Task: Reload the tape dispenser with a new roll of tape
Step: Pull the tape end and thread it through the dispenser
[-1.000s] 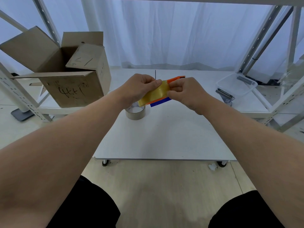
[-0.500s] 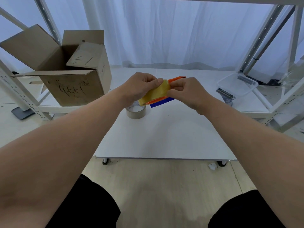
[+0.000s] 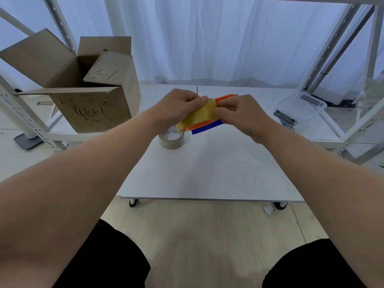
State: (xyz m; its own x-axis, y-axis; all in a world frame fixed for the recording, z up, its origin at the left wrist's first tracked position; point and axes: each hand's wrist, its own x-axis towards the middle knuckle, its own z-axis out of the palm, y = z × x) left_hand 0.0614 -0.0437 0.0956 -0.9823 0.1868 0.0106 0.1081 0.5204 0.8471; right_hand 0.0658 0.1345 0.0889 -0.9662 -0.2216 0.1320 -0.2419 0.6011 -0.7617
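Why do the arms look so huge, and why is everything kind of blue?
Head view: the wide-angle lens stretches the edges, so forearms balloon while the left hand and right hand look small. Head view: light through the white curtain is soft and bluish; the yellow roll of tape and orange plastic tape dispenser look sharp.

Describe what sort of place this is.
Probably a storeroom or packing area: metal racks on both sides, an open cardboard box, and a wheeled white table used as a work surface.
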